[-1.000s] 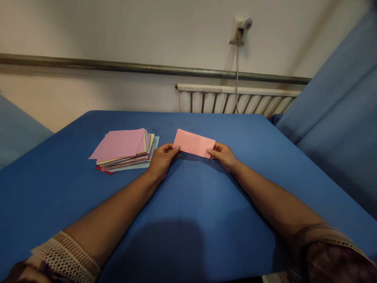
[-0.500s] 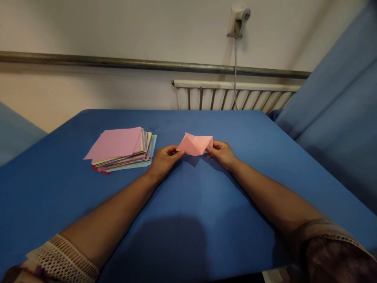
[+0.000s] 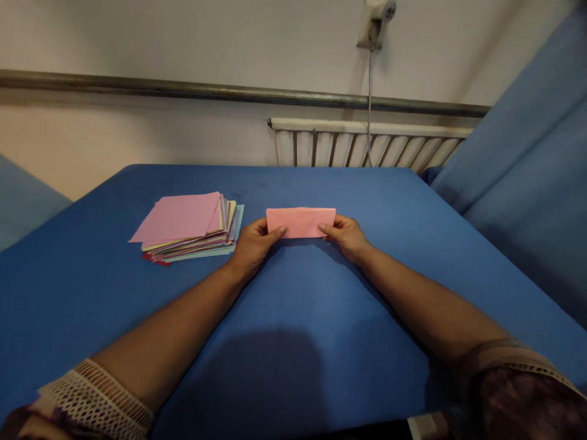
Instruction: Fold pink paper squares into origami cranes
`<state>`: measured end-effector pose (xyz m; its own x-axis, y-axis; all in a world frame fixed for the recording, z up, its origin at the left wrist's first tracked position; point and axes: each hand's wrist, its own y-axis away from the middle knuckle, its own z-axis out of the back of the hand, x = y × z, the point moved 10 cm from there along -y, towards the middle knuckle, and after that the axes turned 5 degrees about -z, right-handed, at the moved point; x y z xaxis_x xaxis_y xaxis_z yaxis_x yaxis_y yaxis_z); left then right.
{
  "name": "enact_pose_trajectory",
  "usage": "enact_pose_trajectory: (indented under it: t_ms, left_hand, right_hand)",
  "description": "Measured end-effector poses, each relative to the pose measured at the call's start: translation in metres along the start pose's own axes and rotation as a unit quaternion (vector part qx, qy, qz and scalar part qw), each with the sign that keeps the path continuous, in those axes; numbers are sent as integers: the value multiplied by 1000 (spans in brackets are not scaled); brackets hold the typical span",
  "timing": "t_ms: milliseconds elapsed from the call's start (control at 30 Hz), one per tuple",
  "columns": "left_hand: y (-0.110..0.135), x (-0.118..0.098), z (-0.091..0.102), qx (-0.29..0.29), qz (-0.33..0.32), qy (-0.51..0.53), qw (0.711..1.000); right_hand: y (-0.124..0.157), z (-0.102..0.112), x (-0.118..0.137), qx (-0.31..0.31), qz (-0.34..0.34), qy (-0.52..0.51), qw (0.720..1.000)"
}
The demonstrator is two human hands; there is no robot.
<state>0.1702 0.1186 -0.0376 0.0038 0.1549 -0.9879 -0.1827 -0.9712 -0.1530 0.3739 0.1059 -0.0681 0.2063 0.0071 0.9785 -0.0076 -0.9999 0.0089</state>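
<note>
A folded pink paper [image 3: 300,222], a flat narrow rectangle, lies near the middle of the blue table [image 3: 293,305]. My left hand [image 3: 251,245] pinches its left end between thumb and fingers. My right hand [image 3: 347,236] pinches its right end the same way. Both forearms reach forward over the table. Just left of my left hand sits a stack of coloured paper sheets [image 3: 188,226], with a pink sheet on top.
A white radiator [image 3: 367,146] and a metal rail [image 3: 229,93] run along the wall behind the table. A wall socket with a hanging cord [image 3: 373,24] is above the radiator. Blue padded surfaces flank the table at right [image 3: 527,153] and far left.
The pink paper was a tilted rectangle, then puffed open into a pointed shape between my hands, and is now pressed flat into a level, narrow rectangle. Both hands stayed on its ends.
</note>
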Motion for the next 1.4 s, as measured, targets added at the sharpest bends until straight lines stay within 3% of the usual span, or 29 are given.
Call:
enact_pose_trajectory:
  t_ms: [200,367,667,1067,1400]
  left_hand:
    - [1,1,0,-10,4,-4,1000]
    - [4,1,-9,11,10,-9,1000]
    - [9,-1,-16,27,2,-47,999]
    - [15,-7,-34,66,-33,-15,997]
    - [18,-7,-31,34,-29,6,999]
  right_hand:
    - [1,2,-2,-15,-13,-20,1000]
    - [5,-11,-1,13,-7,13,1000]
    - [13,-28,-4,45,-26,-42,998]
    - [21,-44,-5,71,-22,-62,995]
    - [29,-53,1,127,-35,-109,985]
